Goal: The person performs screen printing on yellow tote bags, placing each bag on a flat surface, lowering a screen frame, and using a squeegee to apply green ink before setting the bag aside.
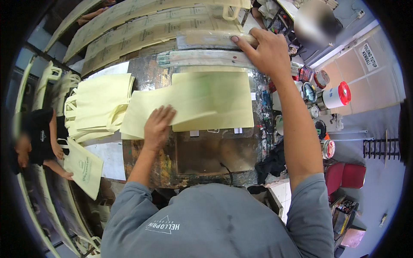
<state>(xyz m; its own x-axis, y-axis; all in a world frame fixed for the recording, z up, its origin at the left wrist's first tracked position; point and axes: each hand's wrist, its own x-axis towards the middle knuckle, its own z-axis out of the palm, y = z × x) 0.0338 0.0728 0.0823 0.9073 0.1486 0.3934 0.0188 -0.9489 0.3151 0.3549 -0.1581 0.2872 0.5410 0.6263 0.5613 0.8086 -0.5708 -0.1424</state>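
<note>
My left hand [157, 124] lies flat, fingers spread, on a pale yellow cloth bag [148, 112] that slants over a second pale yellow bag [223, 96] lying on a paint-stained printing table [202, 157]. My right hand [266, 50] is stretched forward and closed around the wooden handle of a squeegee [206, 41], which rests across a raised wooden screen frame [206, 58] at the far side of the table.
A stack of pale yellow bags [101, 107] sits left of the table. Printed bags [142, 30] lie in rows beyond. A person in black [41, 137] at the left handles a printed bag [84, 167]. Paint tins [335, 95] and lids stand to the right, with a black rag [271, 165].
</note>
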